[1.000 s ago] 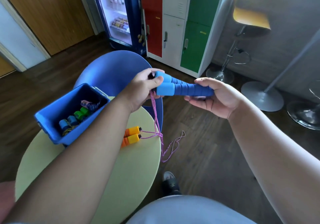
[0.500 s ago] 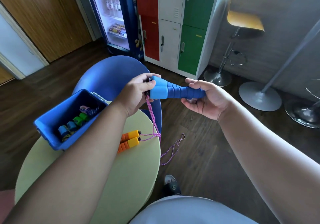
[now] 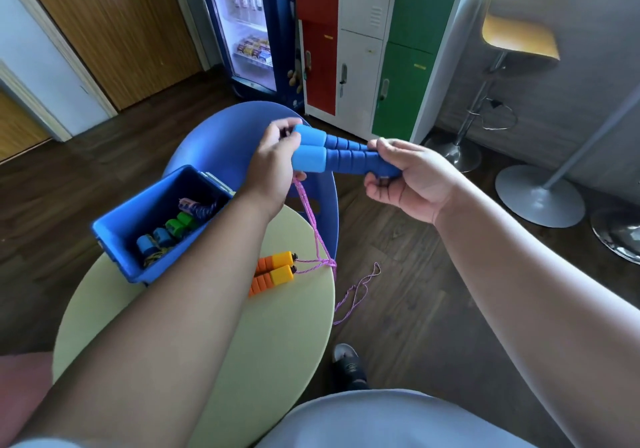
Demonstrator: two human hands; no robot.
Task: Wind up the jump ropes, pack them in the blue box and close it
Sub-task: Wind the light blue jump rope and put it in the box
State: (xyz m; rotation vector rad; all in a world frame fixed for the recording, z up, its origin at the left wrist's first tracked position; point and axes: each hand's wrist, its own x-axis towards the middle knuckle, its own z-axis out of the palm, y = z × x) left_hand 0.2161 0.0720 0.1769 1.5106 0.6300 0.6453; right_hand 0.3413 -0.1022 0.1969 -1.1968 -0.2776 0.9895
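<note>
Right hand (image 3: pixel 412 181): grips the narrow ends of the two blue handles (image 3: pixel 332 157), fingers curled round them. The handles lie side by side, held level in the air above the far edge of the table (image 3: pixel 242 343).

Left hand (image 3: pixel 277 163): curled about the thick ends of the same handles. It appears to pinch the purple rope (image 3: pixel 313 226) there, though my fingers hide the exact contact.

The rope runs down from my left hand to the table edge. There it meets the cords from the orange handles (image 3: pixel 273 271), which lie together on the table. A loop hangs past the edge toward the floor.

The blue box (image 3: pixel 117 240) stands open on the far left of the table, partly behind my left forearm. Inside lie wound ropes (image 3: pixel 166 236) with blue and green handles. A blue chair (image 3: pixel 221 136) stands behind the table.
</note>
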